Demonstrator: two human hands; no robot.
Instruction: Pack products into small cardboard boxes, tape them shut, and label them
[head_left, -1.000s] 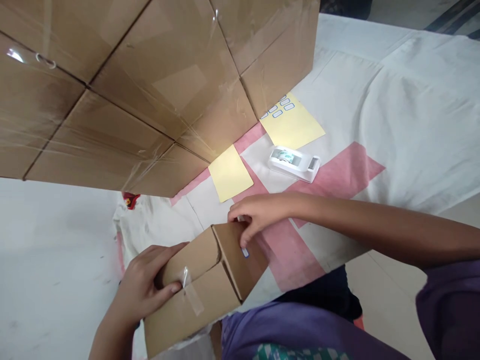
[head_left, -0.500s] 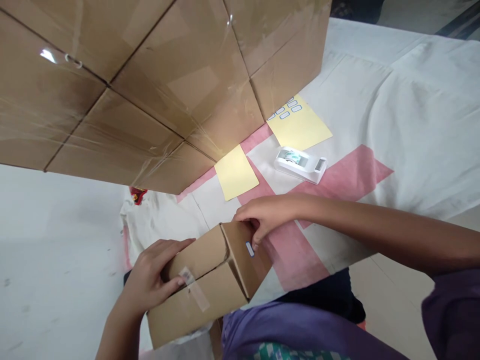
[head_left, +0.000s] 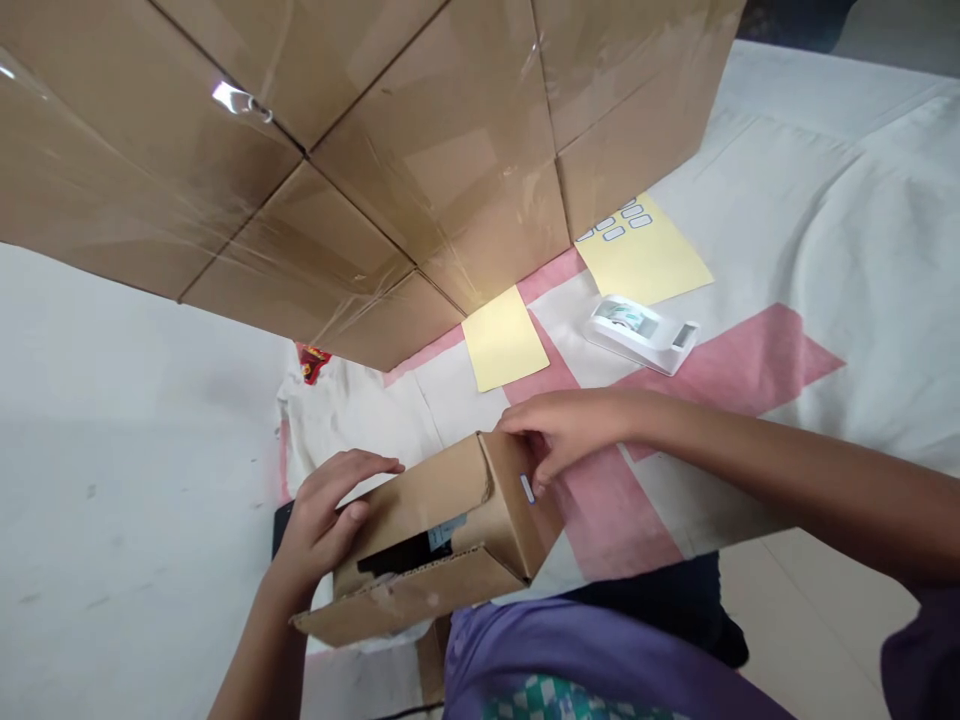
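A brown cardboard box (head_left: 420, 500) sits on the cloth in front of me, its near top flap (head_left: 420, 602) raised and tilted toward me. Through the gap a dark interior shows, with a grey-blue printed piece (head_left: 447, 533) inside. My left hand (head_left: 330, 510) grips the box's left end, fingers along the far side and thumb near the opening. At the right end, my right hand (head_left: 566, 430) is closed on the side panel, its thumb beside a small blue-edged white label (head_left: 527, 488). Some of its fingertips are hidden behind the box.
Taped cardboard boxes (head_left: 442, 150) are stacked at the back. Before them lie a plain yellow sheet (head_left: 506, 340), a yellow sheet with blue-edged labels (head_left: 652, 260), and a white tape dispenser (head_left: 641, 335). A small red packet (head_left: 311, 362) lies at the left edge of the cloth.
The near top flap, taped down before, has swung up and the box is now partly open. My left thumb has come off the top. The right hand keeps its place on the box.
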